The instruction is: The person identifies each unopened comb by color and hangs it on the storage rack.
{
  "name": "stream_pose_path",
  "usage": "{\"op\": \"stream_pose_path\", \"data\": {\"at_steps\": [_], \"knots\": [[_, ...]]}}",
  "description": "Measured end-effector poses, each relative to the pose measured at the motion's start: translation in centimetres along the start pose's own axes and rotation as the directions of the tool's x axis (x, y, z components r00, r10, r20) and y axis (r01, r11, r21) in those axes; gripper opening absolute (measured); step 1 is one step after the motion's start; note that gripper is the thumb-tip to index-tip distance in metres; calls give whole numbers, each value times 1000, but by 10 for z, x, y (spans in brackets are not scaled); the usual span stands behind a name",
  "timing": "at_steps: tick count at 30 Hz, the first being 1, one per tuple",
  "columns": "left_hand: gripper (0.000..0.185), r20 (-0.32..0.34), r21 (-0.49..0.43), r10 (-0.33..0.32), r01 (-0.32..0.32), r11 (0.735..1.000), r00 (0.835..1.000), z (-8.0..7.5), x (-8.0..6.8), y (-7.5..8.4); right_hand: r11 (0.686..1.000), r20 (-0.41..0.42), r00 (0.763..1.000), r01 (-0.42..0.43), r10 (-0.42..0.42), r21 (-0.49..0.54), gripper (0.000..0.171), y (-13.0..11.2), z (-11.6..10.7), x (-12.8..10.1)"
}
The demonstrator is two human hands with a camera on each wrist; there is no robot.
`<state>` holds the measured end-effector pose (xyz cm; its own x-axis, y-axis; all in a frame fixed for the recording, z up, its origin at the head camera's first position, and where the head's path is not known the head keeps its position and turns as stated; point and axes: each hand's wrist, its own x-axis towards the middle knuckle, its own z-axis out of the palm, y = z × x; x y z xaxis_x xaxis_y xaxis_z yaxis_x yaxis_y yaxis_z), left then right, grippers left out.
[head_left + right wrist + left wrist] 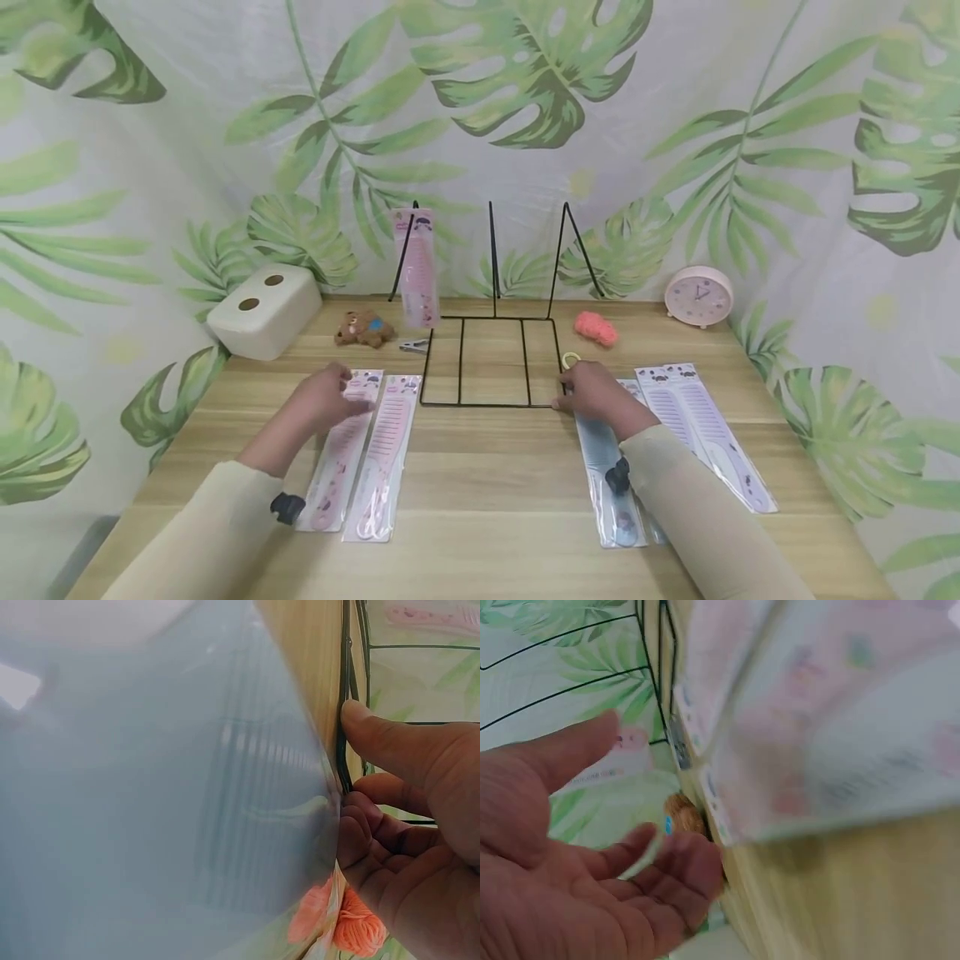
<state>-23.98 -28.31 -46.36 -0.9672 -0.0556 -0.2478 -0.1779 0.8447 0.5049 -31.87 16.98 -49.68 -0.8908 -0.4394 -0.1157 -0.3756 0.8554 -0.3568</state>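
Note:
A black wire rack stands at the middle of the wooden table, with one pink packaged comb hanging on its left upright. My left hand hovers with relaxed fingers over the top of two pink packaged combs lying side by side. In the left wrist view its palm is open and holds nothing. My right hand is at the rack's front right corner, above a blue packaged comb. In the right wrist view its thumb presses the wire and its fingers curl round it.
Purple packaged combs lie at the right. A white box with two holes, a small teddy bear and a clip sit at the back left. A pink fluffy ball, yellow ring and pink clock sit at the back right.

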Motion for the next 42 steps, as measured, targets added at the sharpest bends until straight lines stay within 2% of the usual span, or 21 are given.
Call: {"op": "stream_pose_path", "data": {"at_steps": [4,10,14,21,26,32,36,39,42], "knots": [[89,25,81,-50,48,996,998,11,-13,-15,1000,-3,1000,-1,1,2,29,1,0,0],[100,4,172,-67,65,983,998,23,-23,-19,1000,0,1000,16,-16,2,35,-1,-2,-3],[96,12,195,-94,90,977,996,17,-27,-22,1000,-2,1000,15,-15,11,37,-2,-2,-3],[73,47,186,-149,138,973,988,2,-24,-43,1000,-7,1000,3,-3,18,35,-2,-2,-2],[82,77,156,-138,124,980,987,-3,-24,-52,1000,-14,1000,22,-21,19,34,0,-1,-1],[66,96,13,-101,100,995,990,-5,-20,-67,999,-16,999,34,-34,3,30,0,0,-2],[57,112,-66,-65,73,995,992,-10,-20,-77,999,-26,999,44,-44,-4,35,-1,-1,-3],[49,131,-163,-39,60,985,991,-15,-21,-81,999,-31,998,50,-50,-3,38,-1,-1,-4],[48,152,-312,-2,50,949,988,-19,-24,-80,999,-31,998,52,-52,2,39,-2,-2,-5]]}}
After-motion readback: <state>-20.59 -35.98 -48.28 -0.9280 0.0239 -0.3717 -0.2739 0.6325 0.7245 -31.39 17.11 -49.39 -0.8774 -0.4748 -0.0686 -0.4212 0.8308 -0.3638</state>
